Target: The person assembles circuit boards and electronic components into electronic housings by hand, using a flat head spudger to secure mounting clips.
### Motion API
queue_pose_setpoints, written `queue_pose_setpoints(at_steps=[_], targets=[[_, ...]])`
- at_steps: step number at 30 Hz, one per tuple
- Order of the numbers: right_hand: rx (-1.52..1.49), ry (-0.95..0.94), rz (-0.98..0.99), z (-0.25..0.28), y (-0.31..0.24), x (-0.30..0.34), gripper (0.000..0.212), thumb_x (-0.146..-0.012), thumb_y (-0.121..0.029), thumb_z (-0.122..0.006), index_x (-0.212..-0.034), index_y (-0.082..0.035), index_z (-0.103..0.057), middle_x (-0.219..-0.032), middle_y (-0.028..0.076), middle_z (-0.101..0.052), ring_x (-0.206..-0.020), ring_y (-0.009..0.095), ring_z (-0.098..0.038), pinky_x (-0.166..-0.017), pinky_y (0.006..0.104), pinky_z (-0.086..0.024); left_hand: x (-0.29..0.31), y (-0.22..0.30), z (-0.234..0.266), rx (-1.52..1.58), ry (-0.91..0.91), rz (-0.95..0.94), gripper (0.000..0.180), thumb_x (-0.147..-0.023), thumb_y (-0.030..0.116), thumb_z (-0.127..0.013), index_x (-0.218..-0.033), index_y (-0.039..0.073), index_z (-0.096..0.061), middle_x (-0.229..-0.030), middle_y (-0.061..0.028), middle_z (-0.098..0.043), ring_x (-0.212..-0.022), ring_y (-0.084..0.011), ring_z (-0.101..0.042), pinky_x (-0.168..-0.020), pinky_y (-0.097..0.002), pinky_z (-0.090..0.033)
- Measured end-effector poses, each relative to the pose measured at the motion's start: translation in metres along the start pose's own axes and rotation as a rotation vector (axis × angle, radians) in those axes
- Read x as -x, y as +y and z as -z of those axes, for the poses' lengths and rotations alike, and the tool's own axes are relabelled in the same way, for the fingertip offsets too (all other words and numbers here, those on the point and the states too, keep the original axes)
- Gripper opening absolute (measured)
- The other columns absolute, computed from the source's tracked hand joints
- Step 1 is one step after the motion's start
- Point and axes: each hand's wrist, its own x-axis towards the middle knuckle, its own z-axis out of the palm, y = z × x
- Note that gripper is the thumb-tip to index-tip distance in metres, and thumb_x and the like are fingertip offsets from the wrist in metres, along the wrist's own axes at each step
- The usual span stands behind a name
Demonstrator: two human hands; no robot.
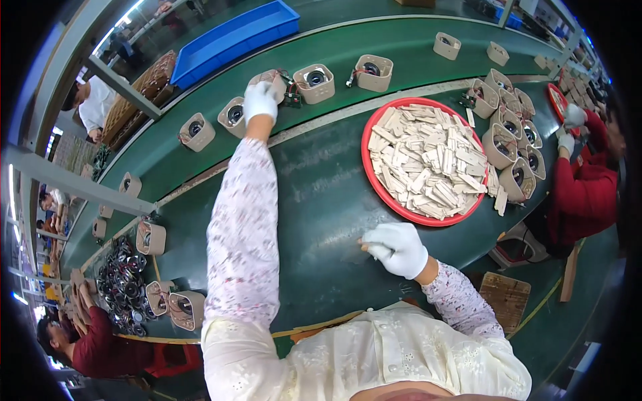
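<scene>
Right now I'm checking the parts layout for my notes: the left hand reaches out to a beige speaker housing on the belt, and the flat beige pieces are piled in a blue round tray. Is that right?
Not quite. The head view shows the flat beige pieces piled in a red round tray, not a blue one. The rest holds: the left hand reaches out to a beige speaker housing on the belt.

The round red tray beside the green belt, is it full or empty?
Full: the round red tray is heaped with pale flat pieces almost to its rim.

No packages, labels, signs or screens discernible; far rim perhaps too blurred to tell.
</scene>
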Motion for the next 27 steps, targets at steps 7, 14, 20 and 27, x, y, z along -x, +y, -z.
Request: queue_pose_setpoints(at_steps=[7, 14, 20, 27], targets=[[-0.419, 0.264, -0.501, 0.023, 0.0, 0.004, 0.018, -0.095, -0.003, -0.062, -0.111, 0.004, -0.07, -0.086, 0.007, -0.069, -0.067, 0.011, -0.065, -0.063, 0.0247, -0.051, 0.122, 0.034, 0.148, 0.466, -0.605, -0.439, 0.01, -0.085, 0.003, -0.069, -0.095, 0.005, -0.068, -0.099, -0.0103, -0.062, -0.093, -0.0257, -0.063, -0.081, -0.0358, -0.053], [-0.416, 0.093, -0.429, 0.016, -0.014, -0.025, 0.021, -0.096, -0.006, -0.061, -0.113, 0.004, -0.07, -0.08, 0.006, -0.069, -0.065, 0.008, -0.063, -0.054, 0.0208, -0.044, 0.215, 0.079, 0.2, 0.28, -0.687, -0.709, 0.029, -0.075, 0.0, -0.066, -0.102, 0.012, -0.069, -0.113, -0.0074, -0.063, -0.105, -0.032, -0.063, -0.085, -0.0404, -0.053], [-0.167, -0.075, -0.02, -0.012, -0.011, -0.052, 0.023, -0.093, -0.013, -0.065, -0.113, -0.005, -0.072, -0.098, 0.014, -0.074, -0.08, 0.023, -0.074, -0.071, 0.0328, -0.058, 0.256, 0.082, 0.217, -0.036, -0.529, -1.064, 0.047, -0.079, 0.015, -0.062, -0.124, 0.027, -0.065, -0.121, 0.0038, -0.062, -0.082, -0.0153, -0.055, -0.062, -0.0304, -0.045], [0.293, 0.012, 0.249, -0.05, -0.012, -0.051, 0.022, -0.086, -0.012, -0.07, -0.108, -0.01, -0.071, -0.084, 0.008, -0.071, -0.073, 0.029, -0.07, -0.064, 0.0382, -0.055, 0.294, 0.105, 0.219, 0.025, -0.624, -1.032, 0.042, -0.081, 0.017, -0.07, -0.123, 0.022, -0.07, -0.126, 0.0045, -0.062, -0.074, -0.0122, -0.053, -0.06, -0.0278, -0.045]])
